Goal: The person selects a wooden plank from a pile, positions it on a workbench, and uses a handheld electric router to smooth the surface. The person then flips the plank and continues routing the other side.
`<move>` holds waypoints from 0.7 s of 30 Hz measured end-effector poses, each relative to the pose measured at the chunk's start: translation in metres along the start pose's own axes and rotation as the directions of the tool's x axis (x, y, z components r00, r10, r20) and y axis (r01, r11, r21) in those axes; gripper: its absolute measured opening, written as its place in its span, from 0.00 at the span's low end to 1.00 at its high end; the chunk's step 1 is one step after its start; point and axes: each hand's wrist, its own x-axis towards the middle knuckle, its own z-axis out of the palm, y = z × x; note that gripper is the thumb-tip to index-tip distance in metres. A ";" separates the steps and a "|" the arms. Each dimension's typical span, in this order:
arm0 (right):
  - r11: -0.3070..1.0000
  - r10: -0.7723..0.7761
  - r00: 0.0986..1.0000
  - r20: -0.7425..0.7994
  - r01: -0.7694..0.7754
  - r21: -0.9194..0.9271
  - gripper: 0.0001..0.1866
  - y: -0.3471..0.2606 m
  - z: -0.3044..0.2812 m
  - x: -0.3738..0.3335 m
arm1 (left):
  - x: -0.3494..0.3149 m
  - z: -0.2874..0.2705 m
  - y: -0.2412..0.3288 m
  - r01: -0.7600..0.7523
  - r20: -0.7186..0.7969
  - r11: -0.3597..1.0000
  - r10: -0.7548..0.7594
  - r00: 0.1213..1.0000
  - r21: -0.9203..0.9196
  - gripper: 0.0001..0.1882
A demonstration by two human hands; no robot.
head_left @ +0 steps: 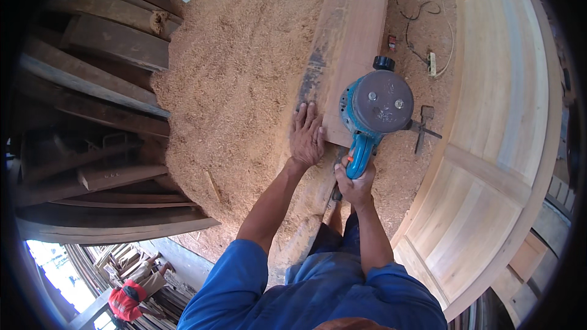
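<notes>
A teal router (pixel 384 104) with a round dark top cap sits on the near end of a long wooden plank (pixel 361 18). My right hand (pixel 356 184) is wrapped round its looped handle. A black side knob (pixel 384 62) sticks out at its far end, and a metal guide (pixel 423 129) reaches out to its right. My left hand (pixel 307 137) lies on the plank's left side by its near end, fingers stretched out, holding nothing. The router's base and cutter are hidden beneath its body.
Wood shavings (pixel 238 85) cover the floor. A panelled wooden door (pixel 501 85) stands at right, near a power strip (pixel 432 64) and loose cable (pixel 411 24). Stacked timber (pixel 116 43) fills the left. Another person (pixel 127 299) in red bends at lower left.
</notes>
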 end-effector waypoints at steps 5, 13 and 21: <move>0.996 -0.010 0.998 -0.054 0.014 0.085 0.17 -0.009 0.005 0.037 | 0.004 0.003 -0.003 0.018 0.024 1.000 -0.018 1.000 -0.018 0.23; 0.996 -0.047 0.999 -0.024 0.048 0.076 0.18 -0.006 0.002 0.082 | 0.008 0.000 -0.013 -0.033 0.070 0.999 0.034 0.997 -0.017 0.24; 0.996 -0.034 0.999 -0.036 0.037 0.084 0.17 -0.016 0.002 0.115 | 0.013 -0.008 -0.006 -0.065 0.062 0.998 0.064 0.996 0.009 0.24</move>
